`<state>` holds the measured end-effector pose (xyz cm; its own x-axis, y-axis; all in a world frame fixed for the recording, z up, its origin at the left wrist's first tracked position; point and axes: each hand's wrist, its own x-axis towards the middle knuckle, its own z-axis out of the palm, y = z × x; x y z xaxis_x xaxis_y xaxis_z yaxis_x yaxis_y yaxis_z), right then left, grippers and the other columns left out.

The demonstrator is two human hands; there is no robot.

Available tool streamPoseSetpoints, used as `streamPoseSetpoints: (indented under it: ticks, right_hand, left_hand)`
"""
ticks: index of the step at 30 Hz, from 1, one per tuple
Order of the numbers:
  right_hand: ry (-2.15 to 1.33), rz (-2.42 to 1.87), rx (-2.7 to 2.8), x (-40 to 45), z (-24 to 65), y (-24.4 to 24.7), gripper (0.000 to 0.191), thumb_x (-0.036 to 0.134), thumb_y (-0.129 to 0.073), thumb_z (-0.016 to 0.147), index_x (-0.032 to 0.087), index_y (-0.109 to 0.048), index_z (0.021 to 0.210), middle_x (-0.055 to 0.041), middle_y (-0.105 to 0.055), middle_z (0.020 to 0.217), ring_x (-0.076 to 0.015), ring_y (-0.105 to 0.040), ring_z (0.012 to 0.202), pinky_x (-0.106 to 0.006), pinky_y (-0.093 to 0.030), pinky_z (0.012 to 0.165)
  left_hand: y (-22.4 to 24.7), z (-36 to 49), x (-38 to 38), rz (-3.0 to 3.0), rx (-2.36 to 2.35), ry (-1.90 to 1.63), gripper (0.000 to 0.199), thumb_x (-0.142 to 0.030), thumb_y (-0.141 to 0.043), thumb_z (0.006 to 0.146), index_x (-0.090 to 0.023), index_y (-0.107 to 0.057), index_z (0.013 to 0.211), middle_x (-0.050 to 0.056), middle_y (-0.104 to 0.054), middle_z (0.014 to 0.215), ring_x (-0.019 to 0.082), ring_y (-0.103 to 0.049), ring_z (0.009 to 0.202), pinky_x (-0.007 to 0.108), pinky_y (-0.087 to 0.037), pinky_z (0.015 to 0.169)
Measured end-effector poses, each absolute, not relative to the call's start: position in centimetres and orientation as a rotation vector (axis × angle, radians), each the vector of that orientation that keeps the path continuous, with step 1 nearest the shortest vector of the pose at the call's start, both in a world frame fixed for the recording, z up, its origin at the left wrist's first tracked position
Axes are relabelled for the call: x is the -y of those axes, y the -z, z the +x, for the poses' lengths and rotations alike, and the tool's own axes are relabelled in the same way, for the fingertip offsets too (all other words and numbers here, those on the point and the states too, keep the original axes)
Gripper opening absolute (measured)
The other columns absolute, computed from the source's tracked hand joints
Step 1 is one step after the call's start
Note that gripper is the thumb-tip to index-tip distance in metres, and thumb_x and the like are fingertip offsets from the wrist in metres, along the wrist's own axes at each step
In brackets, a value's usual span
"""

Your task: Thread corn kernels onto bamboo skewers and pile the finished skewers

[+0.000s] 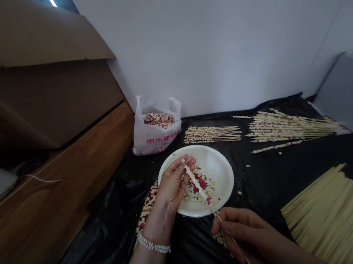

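Observation:
A thin wooden skewer (193, 177), threaded with pale and a few dark red corn kernels, slants across a white bowl (219, 161). My right hand (245, 230) pinches its bare lower stick between thumb and fingers. Over the bowl's left side, my left hand (174, 181) is palm up with curled fingers at the kernel-covered tip. Whether a loose kernel is also in those fingers cannot be made out. Loose pale and red kernels (201, 184) lie in the bowl. A red-and-white corn cob (146, 208) lies partly hidden behind my left forearm.
Behind the bowl stands a white plastic bag (157, 137) with corn cobs. Loaded skewers lie in a small bundle (210, 134) and a larger pile (283, 126) on black sheeting (254, 182). Bare sticks (340, 217) are at right, a cardboard box (43, 95) at left.

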<state>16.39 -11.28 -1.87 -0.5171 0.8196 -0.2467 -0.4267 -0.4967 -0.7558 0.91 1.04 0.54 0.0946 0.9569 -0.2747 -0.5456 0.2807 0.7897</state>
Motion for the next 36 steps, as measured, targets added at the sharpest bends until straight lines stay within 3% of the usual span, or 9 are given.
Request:
streamPoseSetpoints:
  ticks: [10, 18, 27, 32, 36]
  right_hand:
    - [-2.06, -0.819, 0.759, 11.4, 16.0, 1.3, 0.03, 0.044, -0.07, 0.079, 0.014, -0.065, 0.081, 0.0067, -0.053, 0.04, -0.0018, -0.025, 0.027, -0.015, -0.009, 0.028]
    - [-2.077, -0.688, 0.648, 11.2, 16.1, 1.5, 0.024, 0.038, -0.071, 0.079, 0.014, -0.068, 0.077, 0.0068, -0.051, 0.037, -0.002, -0.03, 0.029, -0.013, -0.017, 0.03]
    - [-1.925, -1.027, 1.006, 11.6, 15.7, 1.1, 0.039, 0.056, -0.063, 0.078, 0.018, -0.059, 0.082, 0.0086, -0.05, 0.041, -0.0035, -0.026, 0.027, -0.016, -0.012, 0.028]
    - [-1.895, -1.076, 1.049, 11.6, 15.7, 1.0, 0.04, 0.058, -0.06, 0.078, 0.018, -0.058, 0.081, 0.0087, -0.047, 0.041, -0.0043, -0.025, 0.029, -0.017, -0.012, 0.03]
    - [-1.906, -1.072, 1.058, 11.4, 15.7, 0.8, 0.041, 0.059, -0.059, 0.077, 0.018, -0.058, 0.08, 0.0088, -0.046, 0.041, -0.005, -0.025, 0.03, -0.018, -0.012, 0.03]
  left_hand:
    - [-0.3, 1.0, -1.0, 0.606, -0.913, -1.229, 0.019, -0.005, -0.056, 0.085, -0.009, -0.067, 0.1, 0.014, -0.073, 0.104, 0.017, -0.069, 0.097, 0.021, -0.054, 0.085]
    - [-0.2, 1.0, -0.9, 0.648, -0.935, -1.256, 0.019, -0.004, -0.058, 0.082, -0.009, -0.07, 0.096, 0.013, -0.073, 0.102, 0.016, -0.069, 0.096, 0.021, -0.054, 0.085]
    - [-1.4, 1.3, -0.6, 0.523, -0.9, -1.199, 0.028, -0.003, -0.057, 0.083, -0.009, -0.065, 0.109, 0.016, -0.072, 0.102, 0.019, -0.07, 0.093, 0.024, -0.056, 0.081]
    - [-1.9, 1.1, -1.0, 0.206, -0.801, -1.137, 0.031, -0.018, -0.051, 0.091, -0.003, -0.059, 0.116, 0.02, -0.071, 0.104, 0.023, -0.069, 0.096, 0.031, -0.057, 0.082]
    - [-1.7, 1.1, -1.2, 0.149, -0.744, -1.156, 0.031, -0.015, -0.058, 0.087, -0.005, -0.059, 0.116, 0.015, -0.073, 0.096, 0.022, -0.07, 0.094, 0.03, -0.057, 0.083]
